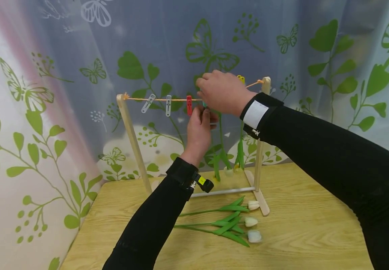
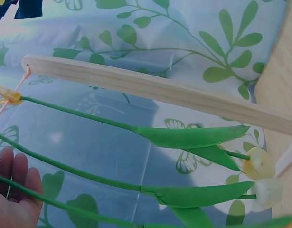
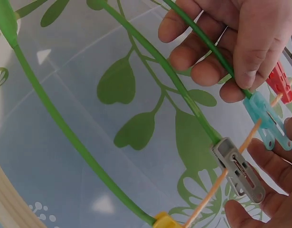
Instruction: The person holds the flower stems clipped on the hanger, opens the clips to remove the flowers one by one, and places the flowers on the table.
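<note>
Left-hand grip (image 1: 199, 131) is narrow, pinching a green stem (image 3: 198, 34) at a teal clip (image 3: 262, 114) on an orange cord (image 1: 178, 100). Right-hand grip (image 1: 222, 92) is at that clip; whether it pinches cannot be told. Three white flowers (image 1: 251, 222) lie on the bench (image 1: 299, 225) below.

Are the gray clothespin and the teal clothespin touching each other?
Apart: the right wrist view shows bare orange cord between the gray clothespin and the teal clothespin.
</note>
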`<state>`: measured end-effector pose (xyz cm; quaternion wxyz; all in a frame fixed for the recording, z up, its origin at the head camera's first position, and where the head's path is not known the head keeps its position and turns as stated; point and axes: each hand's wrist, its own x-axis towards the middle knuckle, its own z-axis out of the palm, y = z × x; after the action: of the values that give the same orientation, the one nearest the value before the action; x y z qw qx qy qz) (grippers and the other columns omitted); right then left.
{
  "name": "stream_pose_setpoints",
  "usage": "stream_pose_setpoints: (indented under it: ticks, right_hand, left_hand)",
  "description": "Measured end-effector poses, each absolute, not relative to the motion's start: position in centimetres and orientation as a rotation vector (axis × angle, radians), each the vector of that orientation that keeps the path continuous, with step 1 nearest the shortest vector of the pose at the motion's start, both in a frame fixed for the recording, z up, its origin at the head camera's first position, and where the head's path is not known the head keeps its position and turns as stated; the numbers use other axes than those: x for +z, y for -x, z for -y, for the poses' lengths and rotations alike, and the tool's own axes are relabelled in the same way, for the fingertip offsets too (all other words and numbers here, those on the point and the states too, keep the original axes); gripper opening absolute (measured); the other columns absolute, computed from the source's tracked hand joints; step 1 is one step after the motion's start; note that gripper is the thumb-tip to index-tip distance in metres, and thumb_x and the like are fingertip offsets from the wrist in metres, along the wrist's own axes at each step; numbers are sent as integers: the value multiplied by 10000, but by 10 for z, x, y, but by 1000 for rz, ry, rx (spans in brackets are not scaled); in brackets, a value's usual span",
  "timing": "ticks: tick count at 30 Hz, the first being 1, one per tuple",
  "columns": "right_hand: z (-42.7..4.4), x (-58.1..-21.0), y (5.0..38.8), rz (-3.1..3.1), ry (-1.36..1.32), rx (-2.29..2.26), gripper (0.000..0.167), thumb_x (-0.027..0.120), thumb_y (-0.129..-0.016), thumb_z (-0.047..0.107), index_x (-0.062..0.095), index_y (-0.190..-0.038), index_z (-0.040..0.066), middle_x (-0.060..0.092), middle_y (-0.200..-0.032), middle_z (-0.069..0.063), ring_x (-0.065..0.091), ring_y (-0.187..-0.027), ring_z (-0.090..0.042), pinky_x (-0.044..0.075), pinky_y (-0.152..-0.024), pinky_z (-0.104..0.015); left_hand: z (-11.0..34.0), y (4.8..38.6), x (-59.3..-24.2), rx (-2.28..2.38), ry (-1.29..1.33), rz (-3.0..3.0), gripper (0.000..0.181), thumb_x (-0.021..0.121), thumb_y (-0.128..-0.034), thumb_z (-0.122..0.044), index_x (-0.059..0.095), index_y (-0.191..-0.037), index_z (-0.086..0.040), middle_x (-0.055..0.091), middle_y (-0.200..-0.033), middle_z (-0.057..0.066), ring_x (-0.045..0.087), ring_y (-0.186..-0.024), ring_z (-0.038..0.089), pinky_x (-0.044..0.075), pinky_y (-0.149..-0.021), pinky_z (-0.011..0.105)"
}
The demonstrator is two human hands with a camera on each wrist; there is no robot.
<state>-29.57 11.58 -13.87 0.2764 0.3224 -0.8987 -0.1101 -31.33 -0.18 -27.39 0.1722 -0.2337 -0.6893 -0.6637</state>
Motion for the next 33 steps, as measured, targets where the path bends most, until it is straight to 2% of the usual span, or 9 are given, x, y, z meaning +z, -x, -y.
stream_pose_setpoints:
  ticks: [10,19,26,33]
  right_hand:
    - [-116,-145,297,2424,-857,-285,316,556,-1044,327,625,-1184,52,637,-1035,-112,592,-841,-299,574,-658,-427]
    - [-118,-150,299,2437,-828,-283,341,568,-1031,369,634,-1207,84,653,-1044,-89,580,-868,-309,532,-683,-465]
    - [-118,-151,297,2470,-822,-226,339,597,-1014,367,636,-1218,99,652,-1119,-81,570,-946,-306,518,-757,-480]
    - [-115,-145,296,2505,-810,-129,285,629,-998,342,647,-1166,113,647,-1110,-57,554,-950,-282,487,-815,-491]
  left_hand:
    - [3,313,-280,-1921,610,1972,325,372,-1103,-343,538,-1229,-93,623,-1040,37,649,-965,184,584,-867,324]
    - [4,313,-286,-1919,626,2002,258,361,-1106,-342,544,-1156,-168,612,-1050,40,638,-1010,230,578,-878,331]
    - [6,311,-291,-1925,657,2024,275,351,-1102,-357,537,-1178,-169,598,-1073,45,614,-1019,179,564,-912,316]
    - [8,313,-297,-1922,652,2059,256,354,-1099,-330,527,-1203,-172,598,-1088,49,601,-1052,174,547,-954,300]
